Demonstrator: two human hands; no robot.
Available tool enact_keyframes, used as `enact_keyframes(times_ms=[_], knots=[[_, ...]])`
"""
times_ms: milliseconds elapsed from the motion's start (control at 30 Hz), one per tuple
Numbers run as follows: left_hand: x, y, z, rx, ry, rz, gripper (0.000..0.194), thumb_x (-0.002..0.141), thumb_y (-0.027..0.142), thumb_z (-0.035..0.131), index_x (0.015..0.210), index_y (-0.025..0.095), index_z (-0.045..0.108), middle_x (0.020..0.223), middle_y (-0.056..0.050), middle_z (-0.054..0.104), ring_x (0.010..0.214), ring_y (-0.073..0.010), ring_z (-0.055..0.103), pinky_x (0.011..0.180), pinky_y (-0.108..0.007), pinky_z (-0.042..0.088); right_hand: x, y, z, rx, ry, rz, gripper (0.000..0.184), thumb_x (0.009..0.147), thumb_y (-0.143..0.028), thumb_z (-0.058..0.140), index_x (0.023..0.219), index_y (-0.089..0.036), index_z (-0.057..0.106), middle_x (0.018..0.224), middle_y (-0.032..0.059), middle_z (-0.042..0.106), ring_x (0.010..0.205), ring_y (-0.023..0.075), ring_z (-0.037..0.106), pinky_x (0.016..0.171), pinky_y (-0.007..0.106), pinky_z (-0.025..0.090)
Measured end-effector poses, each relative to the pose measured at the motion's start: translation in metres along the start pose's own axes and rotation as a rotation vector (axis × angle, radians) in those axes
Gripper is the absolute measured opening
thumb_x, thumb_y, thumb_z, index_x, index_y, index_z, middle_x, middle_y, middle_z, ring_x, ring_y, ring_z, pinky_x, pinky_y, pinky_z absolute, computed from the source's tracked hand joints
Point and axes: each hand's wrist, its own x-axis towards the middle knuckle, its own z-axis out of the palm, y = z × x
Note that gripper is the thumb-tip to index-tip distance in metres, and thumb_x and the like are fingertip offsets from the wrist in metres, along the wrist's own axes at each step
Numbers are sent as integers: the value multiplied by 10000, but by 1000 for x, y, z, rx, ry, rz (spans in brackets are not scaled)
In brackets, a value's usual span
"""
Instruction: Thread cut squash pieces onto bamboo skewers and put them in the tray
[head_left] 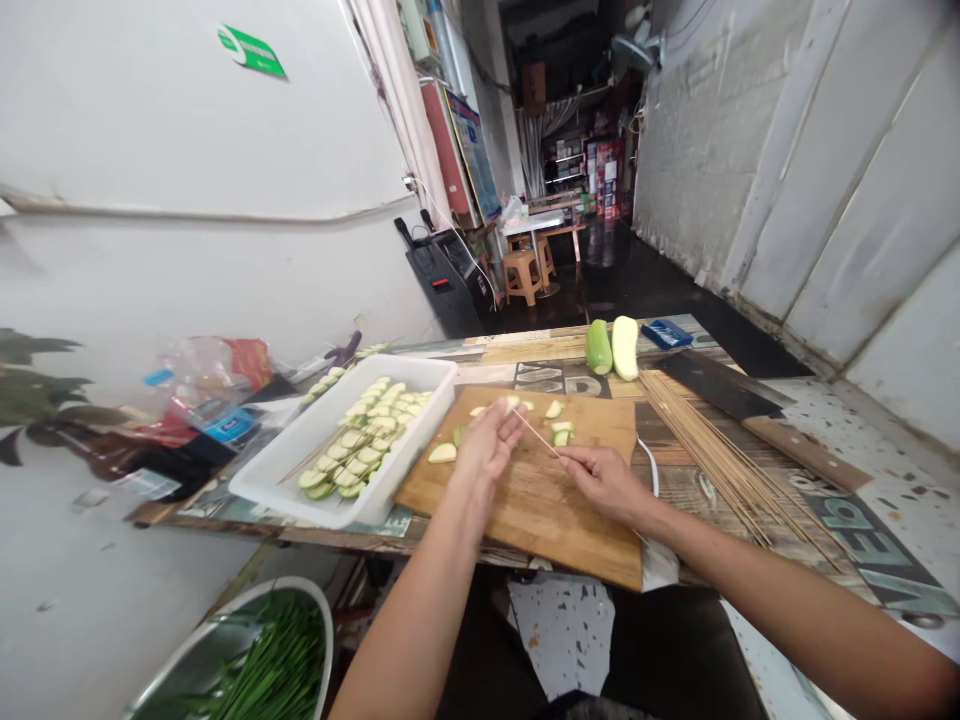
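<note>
Over the wooden cutting board (577,520), my left hand (489,440) pinches a pale zucchini slice (512,402) at its fingertips. My right hand (604,482) is closed on a thin wooden skewer (541,436), whose far end meets that slice; whether it has pierced it I cannot tell. Several loose zucchini pieces (442,453) lie on the board around both hands. Left of the board, a white plastic tray (251,482) holds skewered zucchini slices (364,455).
A bundle of bare skewers (705,455) and a large knife (806,450) lie right of the board. Behind it are a halved zucchini (598,348) and a blue packet (666,333). A bowl of green stalks (326,640) stands lower left; a plastic bottle (225,425) is beyond the tray.
</note>
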Motion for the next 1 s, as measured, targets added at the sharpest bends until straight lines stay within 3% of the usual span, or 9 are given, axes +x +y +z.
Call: enact_keyframes(times_ms=[167, 367, 567, 1000], knots=[[-3, -6, 7, -103, -7, -97, 120, 830, 241, 508, 788, 132, 538, 893, -119, 656, 859, -192, 639, 811, -411, 491, -1, -4, 0, 40, -7, -14, 344, 807, -239, 400, 961, -119, 684, 571, 7, 579, 462, 95, 413, 448, 202, 304], [-4, -13, 13, -79, -10, 99, 78, 807, 177, 534, 763, 118, 509, 761, -114, 664, 780, -203, 659, 797, -383, 495, -3, -8, 0, 54, -39, 7, 346, 808, -249, 396, 936, -109, 685, 510, -14, 497, 433, 84, 345, 433, 203, 265], [-3, -23, 14, 4, -20, 265, 88, 781, 187, 567, 747, 110, 541, 753, -99, 667, 803, -202, 657, 833, -369, 473, -2, -8, 0, 58, -25, 23, 347, 808, -259, 387, 918, -117, 684, 488, -23, 470, 419, 83, 323, 422, 201, 259], [-5, -29, 17, -28, -25, 189, 75, 781, 166, 552, 738, 116, 517, 715, -89, 662, 756, -198, 662, 800, -373, 485, -3, -4, 3, 63, 3, -18, 323, 821, -249, 391, 898, -133, 682, 525, -16, 512, 444, 92, 382, 457, 205, 305]])
